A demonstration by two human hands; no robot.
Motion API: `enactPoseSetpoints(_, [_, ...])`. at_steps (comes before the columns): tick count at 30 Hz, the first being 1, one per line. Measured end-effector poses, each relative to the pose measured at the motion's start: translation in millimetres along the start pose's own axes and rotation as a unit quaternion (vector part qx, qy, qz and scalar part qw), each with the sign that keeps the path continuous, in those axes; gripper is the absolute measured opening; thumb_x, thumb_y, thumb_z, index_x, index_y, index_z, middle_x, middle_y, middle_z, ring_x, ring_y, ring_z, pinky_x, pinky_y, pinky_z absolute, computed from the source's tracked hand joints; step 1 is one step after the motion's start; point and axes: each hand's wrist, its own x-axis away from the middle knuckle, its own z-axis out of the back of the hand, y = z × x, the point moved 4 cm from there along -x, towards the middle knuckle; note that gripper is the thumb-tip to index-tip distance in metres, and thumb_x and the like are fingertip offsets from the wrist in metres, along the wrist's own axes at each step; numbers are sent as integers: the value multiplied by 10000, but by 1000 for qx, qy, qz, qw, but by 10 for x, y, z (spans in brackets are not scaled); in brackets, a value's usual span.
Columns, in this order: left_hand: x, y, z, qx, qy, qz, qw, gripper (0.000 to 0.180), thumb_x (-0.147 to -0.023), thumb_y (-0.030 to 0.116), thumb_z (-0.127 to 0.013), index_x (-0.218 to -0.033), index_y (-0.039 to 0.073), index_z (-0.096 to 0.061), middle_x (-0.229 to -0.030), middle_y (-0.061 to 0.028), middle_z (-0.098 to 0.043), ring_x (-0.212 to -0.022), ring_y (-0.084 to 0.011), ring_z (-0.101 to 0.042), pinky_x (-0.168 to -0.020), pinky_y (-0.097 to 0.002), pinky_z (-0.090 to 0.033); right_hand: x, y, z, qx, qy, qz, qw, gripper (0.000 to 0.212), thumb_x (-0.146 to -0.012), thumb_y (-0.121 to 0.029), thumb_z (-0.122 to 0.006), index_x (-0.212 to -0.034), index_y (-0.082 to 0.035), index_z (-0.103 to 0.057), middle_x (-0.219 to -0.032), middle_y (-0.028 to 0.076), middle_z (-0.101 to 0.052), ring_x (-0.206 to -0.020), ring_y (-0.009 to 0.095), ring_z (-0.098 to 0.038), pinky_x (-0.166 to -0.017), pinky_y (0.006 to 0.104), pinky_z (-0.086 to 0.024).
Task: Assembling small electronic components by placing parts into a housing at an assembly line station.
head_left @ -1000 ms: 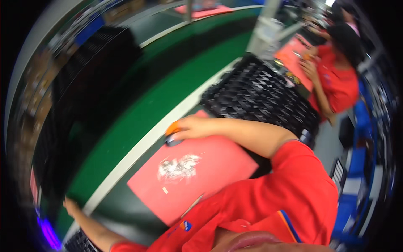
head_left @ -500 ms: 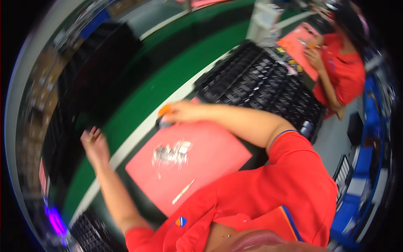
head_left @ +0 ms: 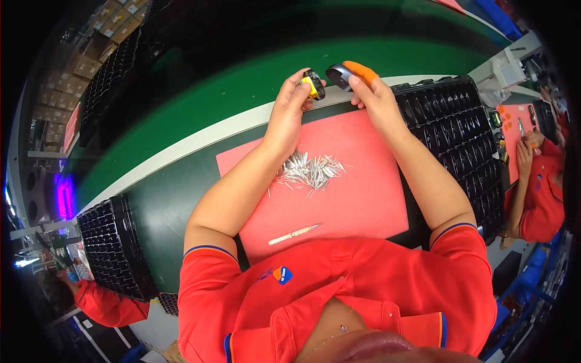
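My left hand (head_left: 285, 115) pinches a small black part with a yellow face (head_left: 313, 88) between thumb and fingers. Close beside it, my right hand (head_left: 381, 106) grips a dark grey rounded casing (head_left: 339, 77), shaped like a computer mouse shell. An orange finger cot (head_left: 361, 71) covers a finger of that hand. The two pieces are held apart, above the far edge of the bench. Below them lies a pink mat (head_left: 363, 199) with a loose heap of thin silver pins (head_left: 313, 171). A slim cream-handled tool with a pointed tip (head_left: 295, 234) rests on the mat's near part.
Stacked black moulded trays (head_left: 448, 133) stand right of the mat, with another stack (head_left: 115, 248) at the left. Beyond the bench's white rail (head_left: 181, 148) runs a green belt surface (head_left: 212, 100). One person (head_left: 541, 199) works at the right; a red sleeve (head_left: 109, 305) shows at lower left.
The whole view has turned. My hands were wide apart, the right at the mat's far corner and the left out over the belt; now they are close together, each holding a piece.
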Motion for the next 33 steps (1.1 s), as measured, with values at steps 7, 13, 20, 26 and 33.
enactPoseSetpoints(7, [18,-93,-4,8,5,-11,1000,365,-968,190,-483,-1295,39,-426,-1167,-66,-581,-1051,-119,-538,-921,-285,-423,45,-23,-36,-18,5,52,998,431,-907,-245,-601,-1277,-44,-510,-921,-7,-557,-722,47,-476,-641,192,-393])
enactPoseSetpoints(13, [35,-63,-35,18,1,17,1000,353,-960,167,-507,-1278,24,-451,-1166,-62,-579,-1063,-133,-560,-977,-308,-434,87,-30,-82,29,-18,68,997,429,-890,-189,-632,-1270,-37,-504,-840,-10,-560,-686,43,-470,-631,193,-390])
enactPoseSetpoints(20, [23,-108,-58,18,-14,13,1000,360,-953,170,-526,-1272,16,-463,-1164,-68,-584,-1074,-137,-564,-982,-312,-437,43,26,-65,35,-21,61,997,404,-871,-134,-655,-1239,-34,-520,-770,-18,-552,-655,28,-466,-609,178,-371])
enactPoseSetpoints(26, [37,-118,-80,33,-6,14,999,424,-917,188,-603,-1281,25,-459,-1131,-72,-611,-1045,-130,-581,-940,-287,-452,32,35,-33,77,-21,49,996,395,-857,-141,-675,-1212,-39,-535,-713,-39,-520,-626,16,-442,-596,172,-352])
enactPoseSetpoints(33, [27,-89,-77,11,10,13,1000,357,-936,148,-561,-1254,3,-488,-1123,-76,-603,-1047,-135,-586,-935,-276,-482,44,-2,-17,163,-7,28,986,378,-828,-198,-713,-1142,-48,-567,-644,-65,-463,-584,10,-398,-531,175,-310])
